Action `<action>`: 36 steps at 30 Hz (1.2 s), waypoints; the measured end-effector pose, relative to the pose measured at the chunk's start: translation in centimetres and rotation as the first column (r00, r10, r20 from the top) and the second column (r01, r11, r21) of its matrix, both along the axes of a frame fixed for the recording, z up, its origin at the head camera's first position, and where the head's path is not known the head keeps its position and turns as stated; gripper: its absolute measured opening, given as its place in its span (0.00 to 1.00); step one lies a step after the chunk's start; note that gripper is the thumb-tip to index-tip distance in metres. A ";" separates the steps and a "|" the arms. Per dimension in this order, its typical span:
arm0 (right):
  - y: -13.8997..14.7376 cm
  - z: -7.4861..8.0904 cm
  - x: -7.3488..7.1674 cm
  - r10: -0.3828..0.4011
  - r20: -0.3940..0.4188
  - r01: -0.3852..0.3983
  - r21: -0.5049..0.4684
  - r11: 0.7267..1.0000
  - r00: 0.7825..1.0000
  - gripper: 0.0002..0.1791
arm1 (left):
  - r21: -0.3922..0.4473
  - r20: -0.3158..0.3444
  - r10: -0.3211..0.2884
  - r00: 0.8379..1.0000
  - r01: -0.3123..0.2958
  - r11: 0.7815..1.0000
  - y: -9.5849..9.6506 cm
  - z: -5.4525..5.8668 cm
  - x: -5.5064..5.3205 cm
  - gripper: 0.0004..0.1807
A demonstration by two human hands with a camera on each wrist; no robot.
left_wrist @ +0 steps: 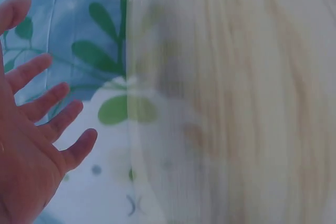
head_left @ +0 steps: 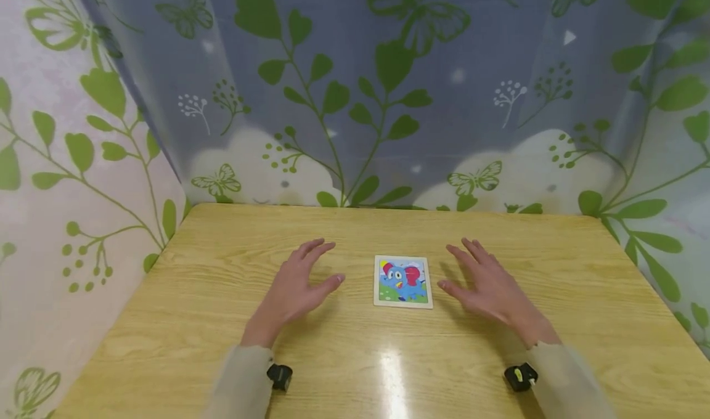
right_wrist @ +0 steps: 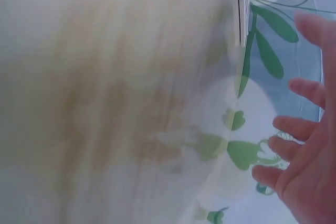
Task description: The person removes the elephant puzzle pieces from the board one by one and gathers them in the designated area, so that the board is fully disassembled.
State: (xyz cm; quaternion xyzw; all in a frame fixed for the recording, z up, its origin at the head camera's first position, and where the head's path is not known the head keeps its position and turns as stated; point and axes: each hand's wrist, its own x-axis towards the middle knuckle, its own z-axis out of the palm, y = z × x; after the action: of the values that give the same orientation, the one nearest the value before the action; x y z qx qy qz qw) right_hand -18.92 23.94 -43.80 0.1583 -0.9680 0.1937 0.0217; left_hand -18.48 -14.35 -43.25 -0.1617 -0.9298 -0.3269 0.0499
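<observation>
A square picture puzzle (head_left: pixel 403 282) with a blue elephant and a pale border lies flat on the wooden table. To its left, my left hand (head_left: pixel 296 286) is held with fingers extended and thumb apart, touching nothing. On the other side, my right hand (head_left: pixel 488 286) mirrors it, its fingers spread and its thumb near the puzzle's right edge. Spread, empty fingers of the left hand (left_wrist: pixel 39 114) show in the left wrist view. The right wrist view has the right hand (right_wrist: pixel 310 140) likewise empty, with the puzzle's thin edge (right_wrist: pixel 243 9) at the top.
The light wooden tabletop (head_left: pixel 183 320) reflects a bright glare near the front. Behind it hangs a blue-grey curtain (head_left: pixel 344 98) with green leaves and butterflies, and similar patterned cloth covers both sides. Each wrist wears a small black device (head_left: pixel 280 376).
</observation>
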 end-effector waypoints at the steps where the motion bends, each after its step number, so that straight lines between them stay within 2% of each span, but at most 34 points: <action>1: -0.1 -0.1 -0.1 0.008 -0.004 -0.008 -0.007 1.000 1.000 0.43 | 0.011 0.015 -0.008 1.000 0.007 1.000 0.4 -0.1 -0.1 0.36; 7: -1.0 -0.3 -1.1 0.066 -0.030 -0.069 -0.109 0.992 0.997 0.35 | 0.009 0.074 -0.061 0.995 0.061 0.998 2.8 -0.3 -0.9 0.34; 17: -1.8 -0.8 -2.9 0.106 0.005 -0.100 -0.282 0.954 0.994 0.24 | -0.023 0.090 -0.176 0.980 0.179 0.984 5.7 -0.9 -2.6 0.32; 23: -2.1 -1.1 -3.6 0.106 0.054 -0.088 -0.263 0.961 0.993 0.22 | -0.058 0.109 -0.229 0.967 0.237 0.970 7.2 -1.1 -3.3 0.31; 32: -2.7 -1.5 -4.3 0.115 0.064 -0.097 -0.241 0.966 0.991 0.17 | -0.147 0.124 -0.219 0.968 0.237 0.960 9.0 -1.1 -3.8 0.29; 36: -2.9 -1.6 -4.4 0.130 0.057 -0.114 -0.226 0.967 0.990 0.16 | -0.221 0.123 -0.215 0.969 0.238 0.946 9.6 -1.4 -4.0 0.29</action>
State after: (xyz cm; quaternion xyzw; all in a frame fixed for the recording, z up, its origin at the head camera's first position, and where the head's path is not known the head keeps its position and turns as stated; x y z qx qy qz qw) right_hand -23.36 21.04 -45.35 0.2070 -0.9288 0.3071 -0.0075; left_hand -22.52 -4.79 -44.60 -0.2562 -0.9383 -0.2261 -0.0526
